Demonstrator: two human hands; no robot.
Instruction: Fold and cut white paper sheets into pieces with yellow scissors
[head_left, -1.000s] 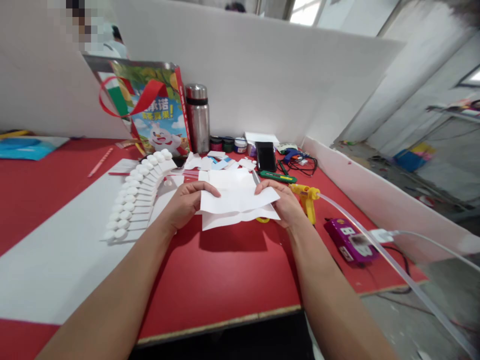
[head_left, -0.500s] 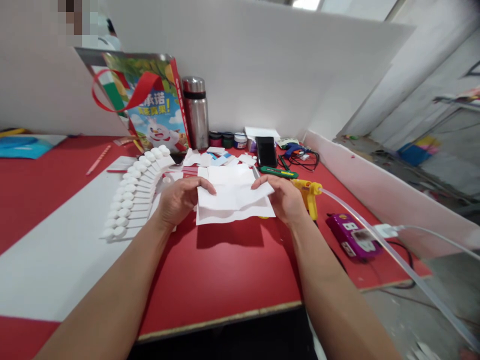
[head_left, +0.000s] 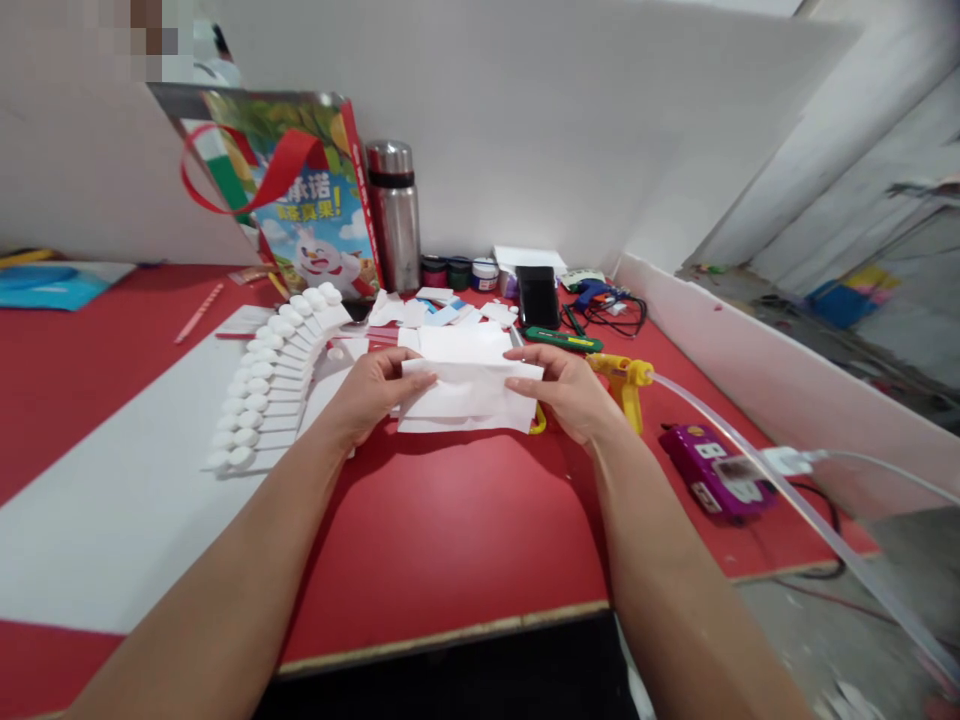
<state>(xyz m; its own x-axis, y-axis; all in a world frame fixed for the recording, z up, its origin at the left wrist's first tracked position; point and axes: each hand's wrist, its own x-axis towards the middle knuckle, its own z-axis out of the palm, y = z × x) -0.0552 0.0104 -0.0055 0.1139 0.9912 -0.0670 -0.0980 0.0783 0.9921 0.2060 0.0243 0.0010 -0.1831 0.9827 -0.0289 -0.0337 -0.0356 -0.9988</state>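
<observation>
Both my hands hold one folded white paper sheet just above the red table. My left hand pinches its left edge, thumb on top. My right hand grips the right edge with its fingers over the top. The sheet is doubled over into a narrow band. More white paper lies flat behind it. A row of white foam tabs with rounded ends fans out to the left of my left hand.
A yellow glue gun with a clear glue stick stands right of my right hand, beside a purple power strip. At the back stand a steel flask, a colourful gift bag, paint jars, a black phone and a green cutter.
The sheet has been folded tighter: its loose lower flap is now doubled under, and both hands have drawn closer together.
</observation>
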